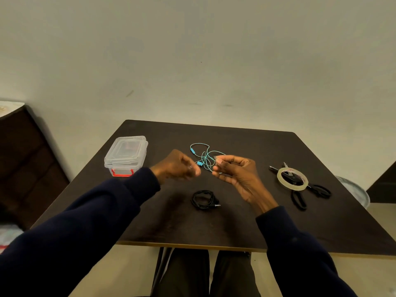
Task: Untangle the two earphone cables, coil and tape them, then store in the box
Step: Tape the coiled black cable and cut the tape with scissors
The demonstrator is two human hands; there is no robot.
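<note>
The teal earphone cable [203, 156] lies loose and looped on the dark table [257, 221], just beyond my hands. Nearer to me lies the black earphone cable [204, 199], wound into a small coil with its plug sticking out to the right. My right hand [235, 174] is raised above the table and pinches a small clear piece of tape [215, 157] between thumb and fingertips. My left hand [177, 166] hovers to the left of it with its fingers curled. It is blurred, so I cannot tell whether it holds anything. The clear box [126, 154] with a red latch stands closed at the left.
A roll of clear tape [292, 179] rests on black scissors [300, 189] at the right of the table. A dark cabinet [27, 163] stands to the left. The wall is close behind the table's far edge. My legs are under the near edge.
</note>
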